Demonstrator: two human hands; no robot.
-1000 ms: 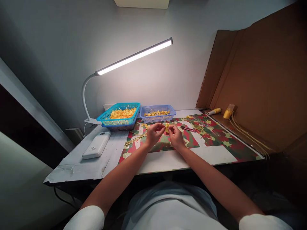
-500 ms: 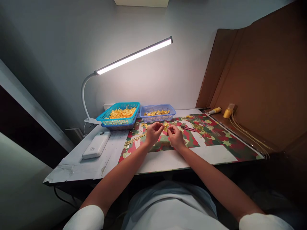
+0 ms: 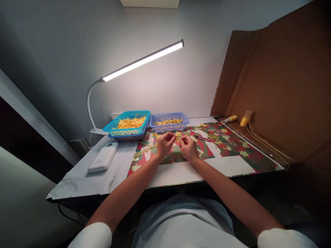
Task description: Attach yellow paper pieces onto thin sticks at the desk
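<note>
A small yellow flower-like piece [image 3: 177,135] is pinched between the fingertips of both hands, above the patterned mat [image 3: 178,156]. My left hand [image 3: 165,143] is closed on its left side, thumb against fingers. On the other side, my right hand [image 3: 189,146] is closed too, its fingertips at the lower right edge of the piece. Fine details of it are too small to make out. Loose yellow pieces [image 3: 156,135] lie just beyond my left hand. Thin yellow strands [image 3: 145,150] rest on the mat to its left.
A turquoise basket [image 3: 108,128] of yellow-orange strips and a blue-violet basket [image 3: 169,128] of yellow pieces stand at the back. Pink-handled cutters [image 3: 203,138] and yellow stems [image 3: 218,142] lie right. A power bank [image 3: 103,158] and lit lamp [image 3: 142,62] are left; cardboard [image 3: 279,79] stands right.
The whole view has shifted very slightly. Both hands keep their pinch on the yellow piece, with hardly any movement of the fingers.
</note>
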